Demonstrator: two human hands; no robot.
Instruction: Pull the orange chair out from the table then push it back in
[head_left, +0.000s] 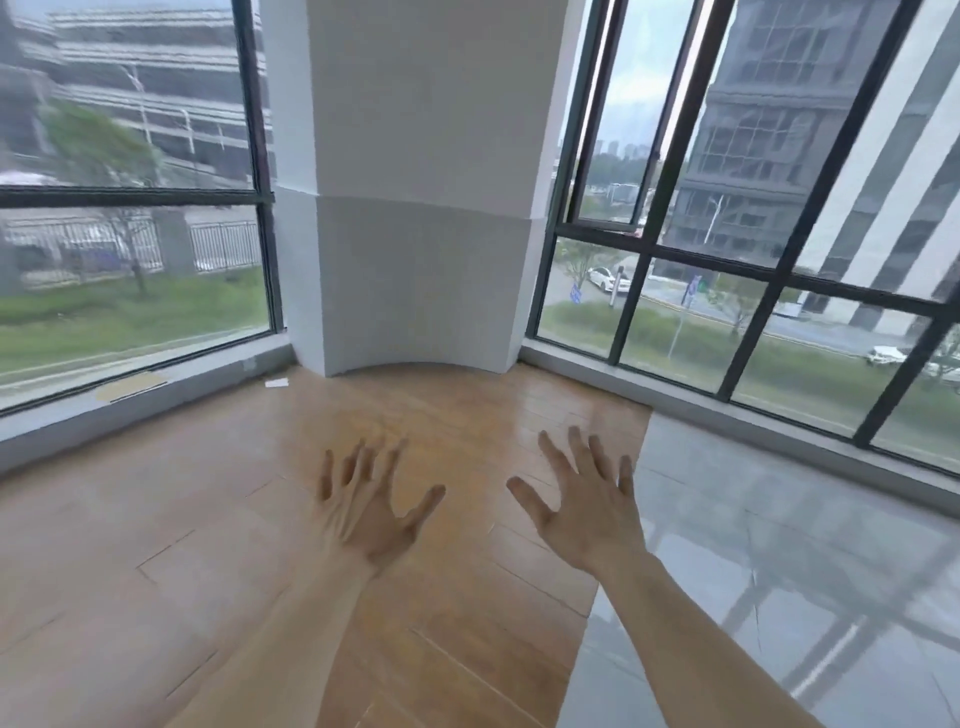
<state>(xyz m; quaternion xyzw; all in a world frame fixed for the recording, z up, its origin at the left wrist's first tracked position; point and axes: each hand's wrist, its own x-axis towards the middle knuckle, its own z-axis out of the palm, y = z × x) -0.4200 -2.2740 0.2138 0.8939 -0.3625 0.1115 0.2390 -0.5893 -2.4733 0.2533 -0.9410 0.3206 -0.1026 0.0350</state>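
Neither the orange chair nor the table appears in the head view. My left hand (371, 506) is stretched out in front of me over the wooden floor, palm down, fingers spread and holding nothing. My right hand (584, 506) is held out beside it the same way, fingers apart and empty. Both forearms reach in from the bottom edge. The picture is somewhat blurred.
A white pillar (415, 208) stands in the corner straight ahead, between two large dark-framed windows (135, 192). Wooden floor (208, 519) lies under and left of my hands; glossy grey tile floor (779, 545) lies to the right. A low sill (130, 387) runs under the left window.
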